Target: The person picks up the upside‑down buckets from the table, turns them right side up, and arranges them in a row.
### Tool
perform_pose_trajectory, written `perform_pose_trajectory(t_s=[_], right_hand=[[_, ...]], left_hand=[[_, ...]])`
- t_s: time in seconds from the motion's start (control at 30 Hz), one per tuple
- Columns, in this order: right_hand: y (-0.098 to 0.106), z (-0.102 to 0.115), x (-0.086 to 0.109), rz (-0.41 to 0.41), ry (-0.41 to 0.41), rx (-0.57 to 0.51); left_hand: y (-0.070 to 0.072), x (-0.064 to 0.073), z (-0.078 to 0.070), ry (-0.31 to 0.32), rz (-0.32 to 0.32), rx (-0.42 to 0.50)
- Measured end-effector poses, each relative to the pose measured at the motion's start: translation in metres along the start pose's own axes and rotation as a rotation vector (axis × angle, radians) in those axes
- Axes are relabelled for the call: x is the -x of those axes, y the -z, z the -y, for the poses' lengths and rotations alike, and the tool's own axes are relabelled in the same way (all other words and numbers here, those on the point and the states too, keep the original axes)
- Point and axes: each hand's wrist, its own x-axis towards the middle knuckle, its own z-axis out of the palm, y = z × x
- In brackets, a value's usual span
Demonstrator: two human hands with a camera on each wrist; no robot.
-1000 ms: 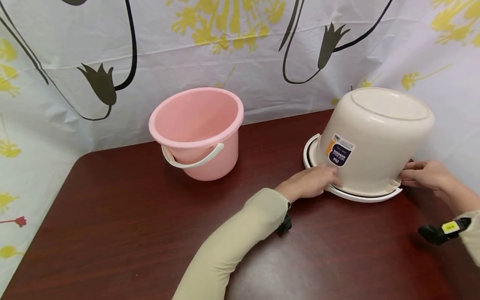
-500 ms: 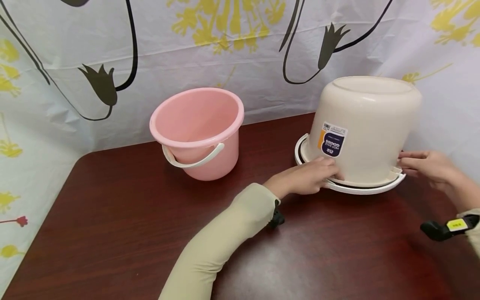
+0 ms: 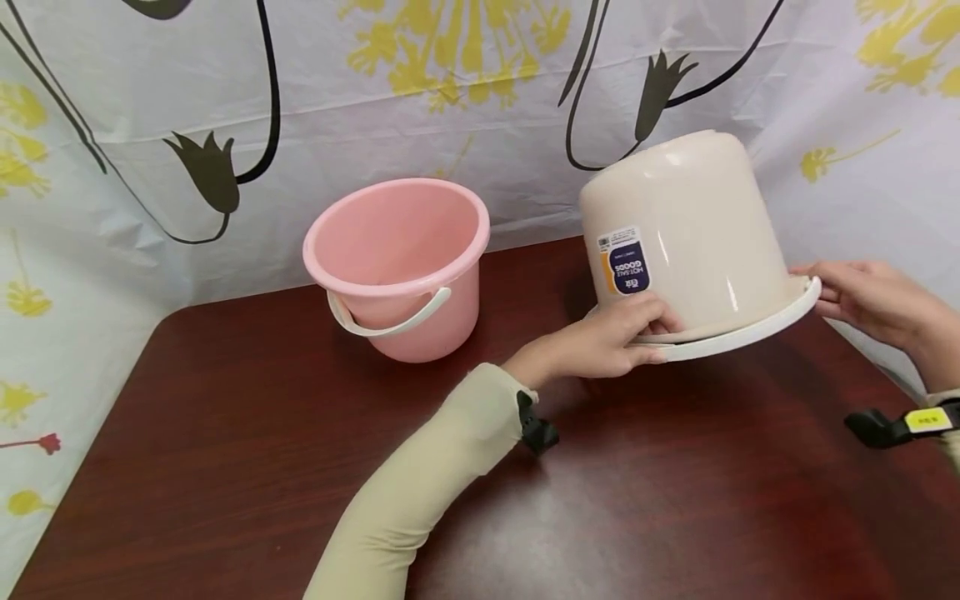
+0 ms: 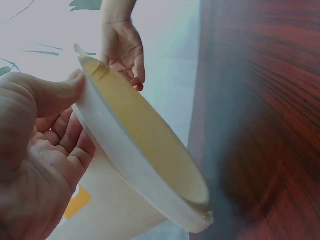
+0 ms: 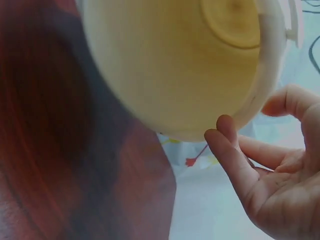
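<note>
A dark red-brown wooden table fills the near ground, its polished top bare along the front edge. Above its right half, the person's left hand grips the near rim of a cream plastic bucket turned upside down, thumb hooked over the rim and fingers spread against the wall, as the left wrist view shows. The bucket is lifted clear of the table and tilted, its base leaning towards the left and back, its open mouth facing down and to the right. A white plastic handle lies along the rim. A dark blue and orange sticker sits on the wall just above the left hand. The right hand is at the rim's right side near the table's right edge, fingers lightly bent; the fingertips touch the rim without closing round it. Farther back, towards the middle of the table's rear edge, a pink plastic bucket stands upright, well apart from the cream one, its white handle hanging down the front. Behind hangs a white plastic curtain printed with yellow and dark flowers.
</note>
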Motion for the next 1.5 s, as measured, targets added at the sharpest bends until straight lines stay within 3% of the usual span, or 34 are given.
perform_pose_trajectory(t_s=[0.07, 0.2, 0.27, 0.47, 0.73, 0.93, 1.17, 1.3, 1.5], right_hand=[[-0.001, 0.005, -0.002, -0.001, 0.009, -0.009], [-0.005, 0.017, -0.007, -0.006, 0.039, 0.123], [-0.008, 0.024, -0.012, 0.008, 0.049, 0.114], [-0.017, 0.043, -0.024, 0.071, 0.08, -0.069], [-0.031, 0.061, -0.041, 0.019, 0.093, -0.162], [-0.041, 0.059, -0.043, -0.014, 0.082, -0.196], [-0.054, 0.048, -0.036, 0.079, 0.11, -0.195], [-0.062, 0.051, -0.037, 0.1, 0.142, -0.198], [-0.065, 0.064, -0.044, 0.051, 0.135, -0.224]], left_hand=[[0.003, 0.002, -0.002, 0.021, -0.035, 0.057], [0.009, 0.006, -0.002, 0.073, -0.108, 0.188], [0.012, 0.008, 0.0, 0.082, -0.158, 0.262], [0.021, 0.015, 0.006, 0.09, -0.312, 0.467], [0.033, 0.021, 0.007, 0.053, -0.547, 0.914], [0.04, 0.023, 0.01, 0.013, -0.718, 1.219], [0.045, 0.02, 0.018, -0.029, -0.88, 1.372], [0.048, 0.019, 0.021, -0.028, -0.92, 1.422], [0.052, 0.021, 0.025, 0.039, -0.942, 1.46]])
